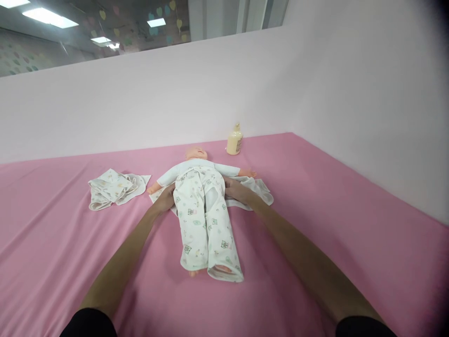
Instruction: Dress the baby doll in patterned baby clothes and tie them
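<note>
A baby doll (pixel 196 153) lies on its back with its head away from me, arms spread in white sleeves. White baby pants (pixel 191 210) with small green animal prints cover its legs and reach up over the belly. My left hand (pixel 165 200) is closed at the left hip of the pants, its fingertips hidden at the fabric edge. On the opposite hip my right hand (pixel 238 191) grips the side of the pants, fingertips also out of sight. White cloth (pixel 261 189) is spread under the doll and shows past both hands. One foot peeks out below the left leg.
To the left a crumpled printed baby garment (pixel 117 187) lies on the pink sheet (pixel 63 234). A pump bottle (pixel 235 140) of pale yellow liquid stands near the back wall (pixel 168 103). Another white wall (pixel 379 117) closes off the right side.
</note>
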{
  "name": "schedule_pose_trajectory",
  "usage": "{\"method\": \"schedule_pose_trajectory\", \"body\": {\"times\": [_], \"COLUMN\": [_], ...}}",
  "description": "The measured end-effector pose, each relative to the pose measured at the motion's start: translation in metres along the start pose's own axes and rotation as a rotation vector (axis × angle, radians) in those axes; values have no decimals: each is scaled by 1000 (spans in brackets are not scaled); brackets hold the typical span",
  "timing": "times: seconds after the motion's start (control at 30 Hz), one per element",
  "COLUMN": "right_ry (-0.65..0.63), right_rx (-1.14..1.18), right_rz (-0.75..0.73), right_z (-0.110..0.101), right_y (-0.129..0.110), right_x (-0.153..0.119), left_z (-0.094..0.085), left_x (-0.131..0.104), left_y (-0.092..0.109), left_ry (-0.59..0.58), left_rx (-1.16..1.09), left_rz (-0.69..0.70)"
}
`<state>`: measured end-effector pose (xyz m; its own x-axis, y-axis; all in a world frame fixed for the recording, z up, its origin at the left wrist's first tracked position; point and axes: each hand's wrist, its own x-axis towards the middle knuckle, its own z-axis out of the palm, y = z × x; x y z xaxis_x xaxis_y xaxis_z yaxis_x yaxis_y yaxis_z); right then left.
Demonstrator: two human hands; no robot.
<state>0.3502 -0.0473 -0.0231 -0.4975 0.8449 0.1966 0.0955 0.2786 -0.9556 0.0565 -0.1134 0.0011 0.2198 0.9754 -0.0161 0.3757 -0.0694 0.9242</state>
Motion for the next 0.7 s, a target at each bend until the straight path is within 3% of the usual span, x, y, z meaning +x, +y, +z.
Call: {"method": "schedule_pose_trajectory", "body": {"times": [0.13, 0.2, 0.3, 0.4, 0.5, 0.7], "right_ry": [79, 106, 132, 165, 214, 325], "right_rx": [-74, -76, -1, 296, 602, 786], "right_rz": [-30, -44, -34, 83, 216, 318], "right_z": [5, 6, 7, 14, 27, 51], "right_y": [1, 1, 3, 6, 6, -13], "right_x": [0, 0, 0, 2, 6, 4], "left_z": [7, 10, 15, 19, 23, 35], "left_x": [2, 5, 8, 11, 14, 18], "left_y": [-5, -6, -7, -9, -11, -8], "left_ry": [157, 228, 321, 395, 402, 422], "left_rx": [46, 62, 7, -154, -347, -631], "left_rz": [179, 198, 158, 93, 23, -115]}}
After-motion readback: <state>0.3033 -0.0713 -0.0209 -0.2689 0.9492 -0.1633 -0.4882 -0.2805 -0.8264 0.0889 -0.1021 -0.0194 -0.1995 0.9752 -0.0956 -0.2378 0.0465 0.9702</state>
